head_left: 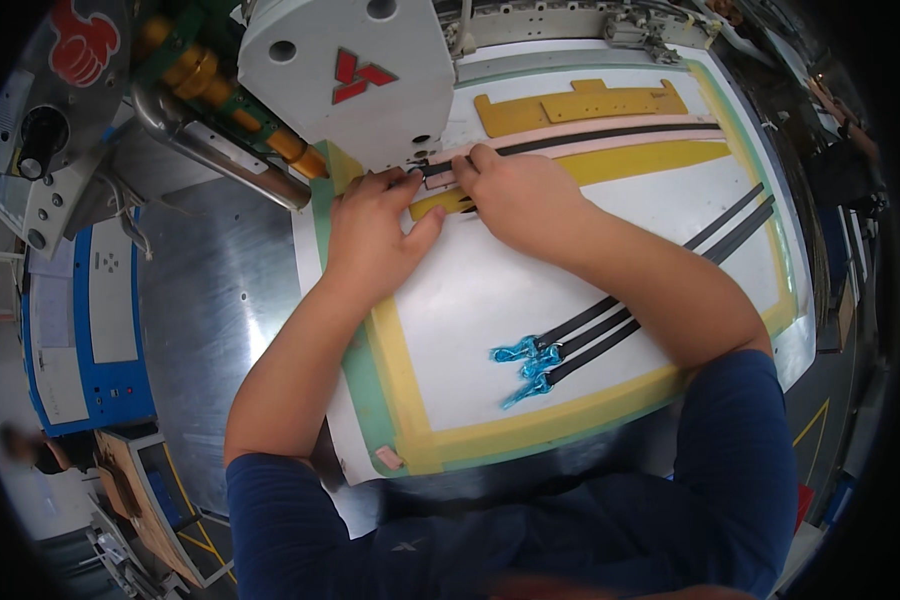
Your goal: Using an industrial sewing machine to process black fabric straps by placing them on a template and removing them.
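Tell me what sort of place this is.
Probably a factory sewing workshop: a large white machine head looms beside the hands, black straps lie on a taped white sheet, and a blue-and-white cabinet stands at left.

The long strip [610, 135] is coloured black and bordered by a pink band [620, 144]. The upper plate [580, 110] and lower plate [650, 164] are tinted mustard yellow. The white sheet [480, 300] is edged with green and yellow tape [400, 350]. The black straps [595, 333] are tipped with blue wrapping [537, 362]. The pale grey machine housing [300, 75] is marked with three red diamonds [355, 77]. The small piece [440, 181], mostly hidden, seems to be coloured pink.
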The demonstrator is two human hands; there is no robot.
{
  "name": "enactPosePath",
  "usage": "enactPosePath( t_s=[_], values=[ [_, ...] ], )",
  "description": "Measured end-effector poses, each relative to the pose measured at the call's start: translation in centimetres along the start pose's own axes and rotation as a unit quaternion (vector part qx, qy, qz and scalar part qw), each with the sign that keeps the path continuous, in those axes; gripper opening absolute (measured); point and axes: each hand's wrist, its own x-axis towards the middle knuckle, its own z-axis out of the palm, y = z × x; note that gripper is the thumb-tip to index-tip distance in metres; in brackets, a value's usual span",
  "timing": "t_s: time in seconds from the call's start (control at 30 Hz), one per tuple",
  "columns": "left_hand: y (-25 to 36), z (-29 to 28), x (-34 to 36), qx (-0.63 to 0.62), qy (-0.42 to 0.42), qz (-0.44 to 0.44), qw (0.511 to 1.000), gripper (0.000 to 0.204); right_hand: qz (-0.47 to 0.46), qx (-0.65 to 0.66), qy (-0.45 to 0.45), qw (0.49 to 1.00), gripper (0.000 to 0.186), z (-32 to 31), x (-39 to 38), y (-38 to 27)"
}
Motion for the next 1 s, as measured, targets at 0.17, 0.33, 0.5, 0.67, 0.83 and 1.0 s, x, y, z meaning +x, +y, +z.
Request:
enactPosePath(
  t_s=[0.17,0.33,0.5,0.67,0.83,1.0],
  values=[
    [-0.07,-0.16,-0.17,-0.016,-0.003,-0.007,1.0,0.049,-0.004,0.021,0.004,1.0,0.031,-0.05,-0.02,-0.06],
    [-0.11,-0.25,-0.26,-0.005,-0.006,-0.007,1.0,0.05,-0.021,0.032,0.019,0.999,0.032,0.17,0.04,0.1],
    [0.09,-0.09,-0.12,0.007,-0.014,-0.006,1.0,0.05,0.003,0.013,0.006,1.0,0.031,-0.04,-0.03,-0.1],
    [0.29,-0.13,-0.33,0.042,-0.008,-0.003,0.999,0.05,-0.005,0.001,0.018,1.0,0.03,0.22,-0.05,-0.25],
    [0.16,0.14,-0.37,0.028,-0.008,-0.003,1.0,0.051,0.006,-0.005,0.014,1.0,0.028,0.21,-0.21,-0.33],
    [0.05,-0.02,-0.65,0.038,-0.004,-0.007,0.999,0.051,-0.014,-0.002,0.015,1.0,0.026,-0.04,0.16,-0.49]
  ],
)
